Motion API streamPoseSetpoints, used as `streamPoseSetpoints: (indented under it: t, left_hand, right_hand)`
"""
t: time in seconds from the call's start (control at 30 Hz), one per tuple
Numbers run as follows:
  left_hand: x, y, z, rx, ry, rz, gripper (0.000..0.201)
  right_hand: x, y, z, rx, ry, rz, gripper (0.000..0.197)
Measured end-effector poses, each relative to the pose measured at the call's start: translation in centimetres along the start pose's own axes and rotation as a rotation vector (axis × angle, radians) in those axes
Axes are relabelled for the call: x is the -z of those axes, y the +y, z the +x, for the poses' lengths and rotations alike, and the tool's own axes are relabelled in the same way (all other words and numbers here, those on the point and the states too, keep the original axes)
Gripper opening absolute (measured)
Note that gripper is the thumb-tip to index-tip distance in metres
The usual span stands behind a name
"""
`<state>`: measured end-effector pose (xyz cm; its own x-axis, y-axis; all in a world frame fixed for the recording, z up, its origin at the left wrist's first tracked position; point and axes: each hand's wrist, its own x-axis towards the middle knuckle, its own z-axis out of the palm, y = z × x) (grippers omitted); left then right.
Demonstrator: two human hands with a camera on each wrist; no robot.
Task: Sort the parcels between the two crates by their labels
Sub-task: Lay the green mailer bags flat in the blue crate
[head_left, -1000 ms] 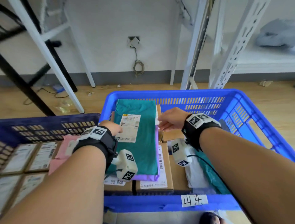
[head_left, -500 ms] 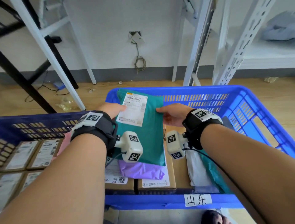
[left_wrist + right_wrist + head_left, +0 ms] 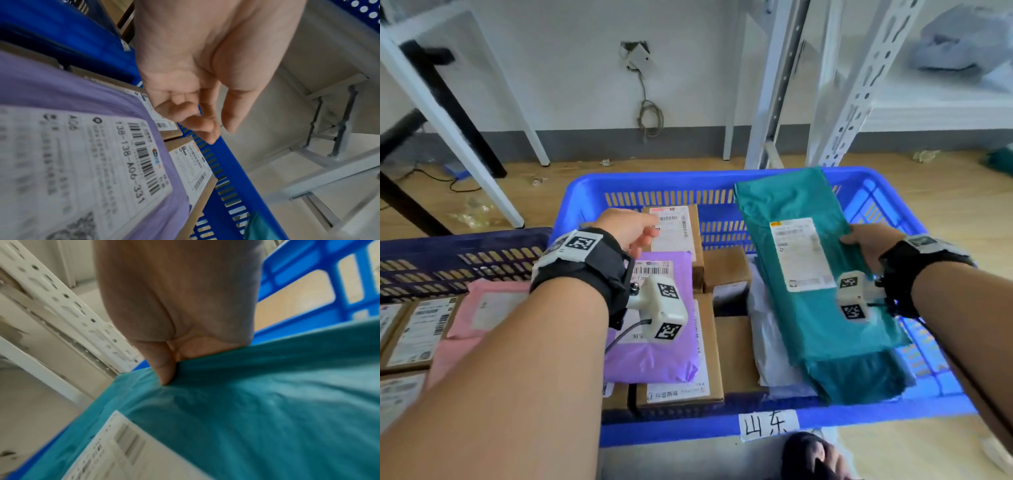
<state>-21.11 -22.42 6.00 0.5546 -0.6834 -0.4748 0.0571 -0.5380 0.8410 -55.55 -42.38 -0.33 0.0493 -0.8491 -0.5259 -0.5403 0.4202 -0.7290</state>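
My right hand (image 3: 866, 240) pinches the right edge of a teal mailer bag (image 3: 811, 274) (image 3: 257, 410), label up, over the right side of the bright blue crate (image 3: 654, 186). In the right wrist view the thumb presses into the teal film. My left hand (image 3: 630, 229) (image 3: 201, 105) hovers with loosely curled fingers, holding nothing, above a purple mailer (image 3: 657, 346) (image 3: 51, 84) and a labelled cardboard box (image 3: 674, 229). Left of it stands a dark blue crate (image 3: 458, 245) with labelled boxes and a pink mailer (image 3: 482, 308).
Several cardboard boxes and a white bag (image 3: 770, 346) fill the bright crate, which carries a handwritten tag (image 3: 768, 425) on its front wall. White metal shelving uprights (image 3: 859, 85) rise behind, a slanted frame leg (image 3: 452, 130) at the left. Wooden floor surrounds both crates.
The teal mailer has moved from the crate's middle to its right side, held by my right hand alone. My left hand let go of it, uncovering the purple mailer.
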Motion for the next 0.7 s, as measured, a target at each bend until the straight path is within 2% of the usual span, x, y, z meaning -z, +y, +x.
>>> streamPoseSetpoints:
  t: [0.03,0.1,0.17,0.27,0.4,0.5,0.53,0.6,0.63,0.7]
  left_hand:
    - [-0.1,0.0,0.3,0.006,0.01,-0.001,0.011]
    - [-0.1,-0.3,0.9,0.023,0.017,-0.005,0.009]
    - [0.0,-0.7,1.4,0.042,0.007,0.012,0.008]
    - [0.8,-1.6,2.5,0.078,0.012,-0.002,0.011]
    - [1.3,-2.4,3.0,0.115,0.023,0.011,0.014]
    - [0.9,-2.6,3.1,0.11,0.032,0.016,0.011]
    - [0.8,-2.7,3.2,0.106,0.038,0.019,0.01]
    - [0.8,-2.8,3.4,0.11,0.037,0.03,0.01]
    - [0.9,-2.7,3.3,0.109,0.039,0.042,0.009]
    - [1.0,-2.8,3.2,0.115,0.039,0.052,0.008]
  right_hand:
    - [0.4,1.2,0.9,-0.019,0.055,-0.181,0.026]
    - [0.1,2.8,0.6,-0.013,0.076,-0.608,0.037]
    - [-0.4,4.8,0.8,-0.044,0.06,-0.81,0.037]
    - [-1.0,7.2,2.7,-0.095,0.064,-0.826,0.027]
    - [-1.1,8.8,5.0,-0.152,0.13,-0.872,0.031]
    - [-1.7,8.6,5.0,-0.163,0.276,-0.739,0.028]
    - [-2.3,8.0,4.1,-0.133,0.341,-0.667,0.025]
    - [-3.4,6.9,3.2,-0.072,0.377,-0.673,0.029]
    - [-3.9,6.7,2.9,-0.029,0.312,-0.75,0.033]
    - [-5.2,6.5,2.6,-0.01,0.084,-0.881,0.036]
